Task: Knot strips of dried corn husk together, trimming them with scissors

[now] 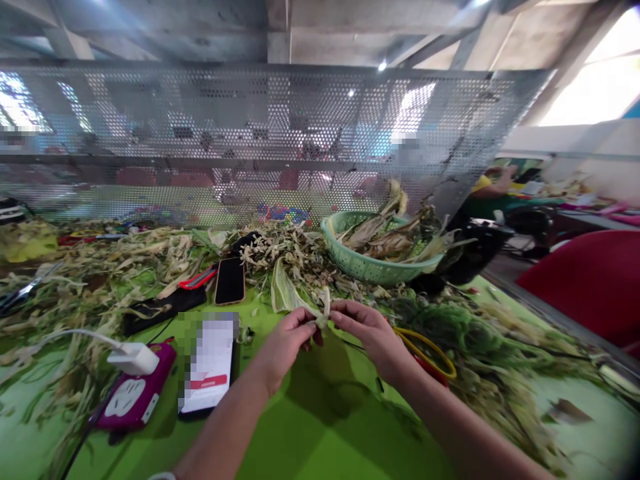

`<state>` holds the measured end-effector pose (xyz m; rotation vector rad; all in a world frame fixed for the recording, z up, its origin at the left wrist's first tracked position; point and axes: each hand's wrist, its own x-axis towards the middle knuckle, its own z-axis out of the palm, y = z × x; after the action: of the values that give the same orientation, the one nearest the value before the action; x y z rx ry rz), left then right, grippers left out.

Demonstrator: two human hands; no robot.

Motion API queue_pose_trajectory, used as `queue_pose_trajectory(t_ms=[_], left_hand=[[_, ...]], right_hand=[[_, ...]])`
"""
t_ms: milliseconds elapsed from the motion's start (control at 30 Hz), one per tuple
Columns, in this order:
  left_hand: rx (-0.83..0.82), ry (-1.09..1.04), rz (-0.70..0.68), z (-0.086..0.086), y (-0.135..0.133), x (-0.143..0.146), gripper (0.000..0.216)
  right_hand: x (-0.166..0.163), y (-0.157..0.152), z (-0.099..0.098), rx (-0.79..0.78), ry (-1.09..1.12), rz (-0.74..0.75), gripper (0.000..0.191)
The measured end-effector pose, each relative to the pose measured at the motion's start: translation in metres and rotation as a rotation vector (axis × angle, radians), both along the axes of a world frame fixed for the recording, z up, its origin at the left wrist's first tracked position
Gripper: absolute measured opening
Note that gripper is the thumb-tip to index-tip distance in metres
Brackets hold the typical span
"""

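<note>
My left hand [289,337] and my right hand [369,330] meet above the green table [310,427], fingers pinched on the narrow end of a pale green corn husk leaf [287,293]. The leaf spreads away from my hands toward the heap of dry husks [280,257]. Both hands are closed on the same leaf, the left thumb and fingers on its left side, the right fingertips on its right.
A green plastic basket [373,267] full of husks stands behind my hands. Phones [230,280] [210,363] lie to the left, beside a purple power strip [135,397] with a white charger. Yellow-handled scissors [430,353] lie to the right. A perforated metal screen [260,140] closes the table's far side.
</note>
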<state>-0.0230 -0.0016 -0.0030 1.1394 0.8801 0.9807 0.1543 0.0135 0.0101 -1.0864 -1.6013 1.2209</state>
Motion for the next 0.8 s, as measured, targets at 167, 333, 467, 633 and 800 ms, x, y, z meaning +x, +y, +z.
queue_pose_trajectory(t_ms=[167,333,467,633,800], left_hand=[[-0.061,0.008,-0.096,0.003,-0.006,0.002,0.020],[0.002,0.047,-0.072,-0.002,-0.005,0.004,0.037],[0.061,0.030,-0.111,-0.006,-0.003,0.006,0.040],[0.159,0.169,-0.090,-0.008,-0.001,0.007,0.031],[0.295,0.417,-0.026,-0.015,0.000,0.008,0.025]], right_hand=[[-0.004,-0.004,-0.002,-0.111,0.142,-0.046,0.027],[-0.006,-0.007,0.000,-0.063,0.135,-0.081,0.030],[-0.006,-0.004,-0.005,0.025,0.093,-0.149,0.029],[0.001,0.002,-0.007,0.247,-0.085,-0.212,0.029],[0.002,0.000,0.001,0.551,-0.426,-0.152,0.017]])
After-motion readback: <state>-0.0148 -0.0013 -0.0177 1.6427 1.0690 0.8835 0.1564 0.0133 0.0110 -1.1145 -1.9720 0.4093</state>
